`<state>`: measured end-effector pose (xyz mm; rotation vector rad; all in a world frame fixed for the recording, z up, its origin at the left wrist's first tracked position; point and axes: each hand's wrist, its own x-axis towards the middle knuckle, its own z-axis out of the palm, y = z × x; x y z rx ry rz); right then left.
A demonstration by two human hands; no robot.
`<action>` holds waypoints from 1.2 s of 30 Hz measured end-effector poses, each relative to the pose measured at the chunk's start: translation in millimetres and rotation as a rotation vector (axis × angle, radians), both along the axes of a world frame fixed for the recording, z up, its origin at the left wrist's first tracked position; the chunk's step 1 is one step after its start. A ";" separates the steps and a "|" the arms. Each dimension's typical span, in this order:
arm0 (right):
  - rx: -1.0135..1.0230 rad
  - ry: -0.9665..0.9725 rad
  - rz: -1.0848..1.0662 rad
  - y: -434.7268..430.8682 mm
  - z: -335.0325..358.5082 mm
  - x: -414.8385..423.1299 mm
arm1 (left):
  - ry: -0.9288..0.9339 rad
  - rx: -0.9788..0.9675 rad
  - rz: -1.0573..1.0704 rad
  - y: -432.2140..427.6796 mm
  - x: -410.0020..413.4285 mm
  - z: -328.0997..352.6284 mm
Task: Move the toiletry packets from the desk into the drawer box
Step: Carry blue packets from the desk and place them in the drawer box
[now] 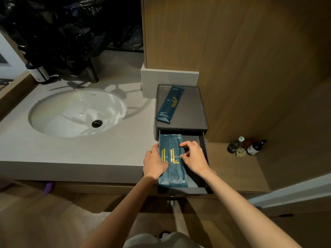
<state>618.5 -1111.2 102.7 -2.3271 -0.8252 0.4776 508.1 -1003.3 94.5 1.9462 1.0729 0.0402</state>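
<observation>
While your left hand (155, 162) rests flat on the packets (174, 174) in the drawer (182, 190), your right hand (194, 158) pinches their right edge.

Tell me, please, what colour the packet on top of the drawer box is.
The packet is dark teal with gold markings; head view.

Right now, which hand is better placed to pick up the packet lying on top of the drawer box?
Probably left: the left hand rests flat nearest the top packet, whose near end angles its way; the right hand pinches the drawer packets.
</observation>
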 end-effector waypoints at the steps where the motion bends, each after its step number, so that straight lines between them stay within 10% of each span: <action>1: -0.038 -0.028 0.058 -2.3 1.9 0.3 | -0.006 -0.003 -0.001 0.1 -0.4 0.4; 8: -0.412 -0.086 0.542 -21.1 19.1 5.6 | -0.056 -0.041 0.005 0.0 -1.2 -1.5; 16: -0.561 -0.137 0.592 -15.1 9.6 -2.0 | -0.064 -0.027 0.012 1.1 -0.3 -4.5; 30: -0.508 -0.129 0.522 -16.4 18.2 -10.7 | -0.085 -0.017 0.006 10.5 -0.8 -8.9; 36: -0.028 -0.421 0.269 -10.9 69.0 4.8 | -0.352 0.144 0.135 43.9 4.4 42.3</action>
